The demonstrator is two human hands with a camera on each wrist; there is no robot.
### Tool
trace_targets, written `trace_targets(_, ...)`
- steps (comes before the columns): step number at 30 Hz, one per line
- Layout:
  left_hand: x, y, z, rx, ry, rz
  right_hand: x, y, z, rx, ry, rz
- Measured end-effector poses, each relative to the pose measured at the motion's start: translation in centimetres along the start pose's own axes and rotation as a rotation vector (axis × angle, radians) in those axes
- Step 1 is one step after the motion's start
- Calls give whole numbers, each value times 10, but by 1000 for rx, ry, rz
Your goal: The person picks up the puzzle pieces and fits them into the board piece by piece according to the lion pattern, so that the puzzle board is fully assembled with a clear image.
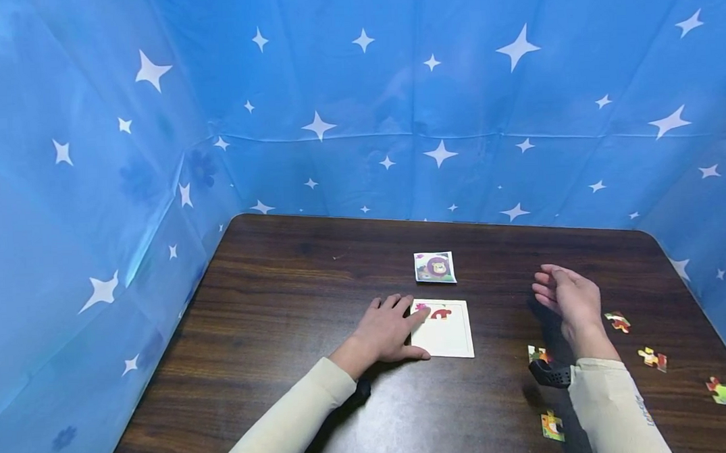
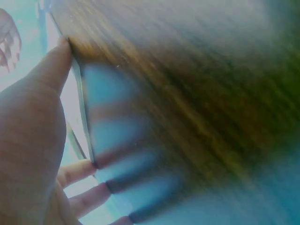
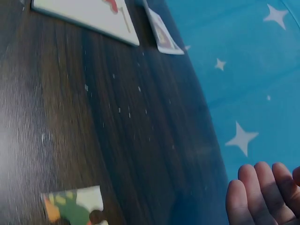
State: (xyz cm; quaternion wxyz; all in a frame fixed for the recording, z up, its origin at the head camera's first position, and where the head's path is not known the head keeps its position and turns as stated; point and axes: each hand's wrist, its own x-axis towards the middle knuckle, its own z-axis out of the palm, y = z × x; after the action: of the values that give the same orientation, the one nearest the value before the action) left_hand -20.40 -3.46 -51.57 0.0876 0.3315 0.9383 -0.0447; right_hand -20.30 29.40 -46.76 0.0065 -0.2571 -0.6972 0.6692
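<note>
My left hand (image 1: 388, 330) rests with spread fingers on the left edge of a white square puzzle board (image 1: 453, 339). A red puzzle piece (image 1: 441, 314) lies at the board's top, and a pink bit shows by the index finger. In the left wrist view, the thumb (image 2: 54, 70) and fingertips touch the board's edge. My right hand (image 1: 576, 302) hovers over the table at the right, its fingers loosely bent and nothing visible in them. Beneath its wrist is a loose puzzle piece (image 1: 537, 353), partly covered by the wrist strap.
A small lion picture card (image 1: 435, 268) lies behind the board. More puzzle pieces are scattered at the right: one red (image 1: 618, 321), one yellow and red (image 1: 653, 359), one green (image 1: 722, 392), one orange (image 1: 552, 426). Blue star-print curtains (image 1: 360, 166) surround the dark wooden table (image 1: 268, 291).
</note>
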Motion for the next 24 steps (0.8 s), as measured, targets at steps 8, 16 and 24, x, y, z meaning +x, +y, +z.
trace_targets(8,2,2,2,24,-22,2,2,4,-25,80,46,43)
trace_targets(16,0,2,0,4,-21,0,5,3,-47,106,76,34)
trace_targets(24,0,1,1,-2,-28,0,10,2,-70,113,124,53)
